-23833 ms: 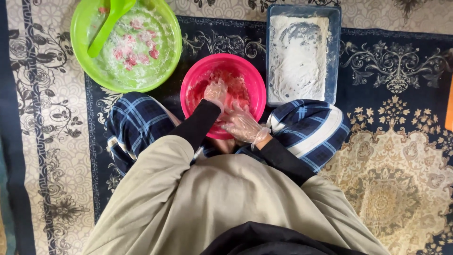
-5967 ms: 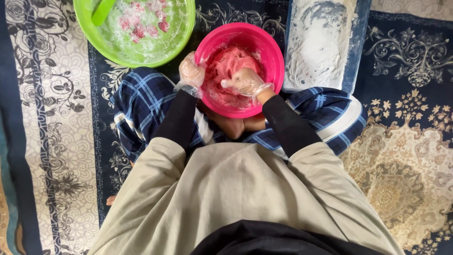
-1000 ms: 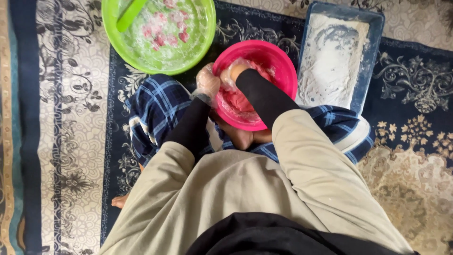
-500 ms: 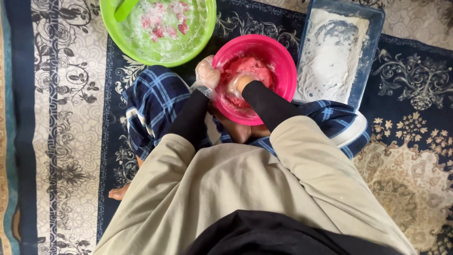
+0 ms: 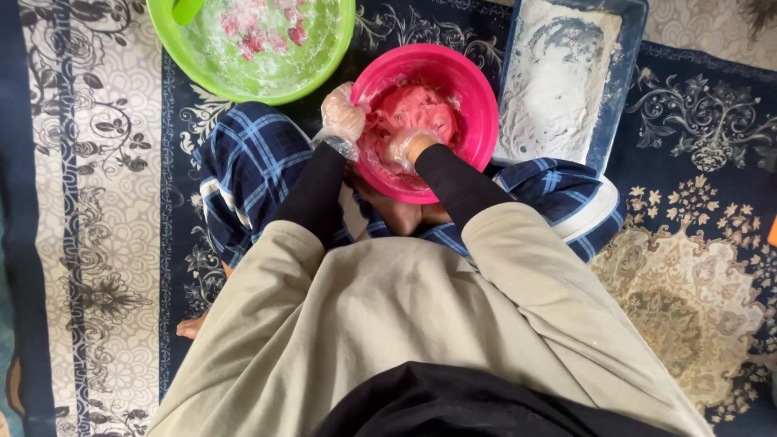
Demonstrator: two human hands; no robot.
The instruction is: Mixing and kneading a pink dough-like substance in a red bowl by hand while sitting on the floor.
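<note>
your right hand (image 5: 402,148), gloved, is curled into the pink mass (image 5: 417,113) in the pink bowl (image 5: 477,97) at the rug's (image 5: 105,162) top edge, your left hand (image 5: 341,116) grips that bowl's rim; mass looks smooth, so mixing seems well advanced, floured tray (image 5: 558,81) still unloaded

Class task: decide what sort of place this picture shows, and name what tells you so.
Probably a room at home, with food prepared on the floor: a patterned carpet, a pink bowl and a green bowl of mixture, and a floured blue tray.
</note>
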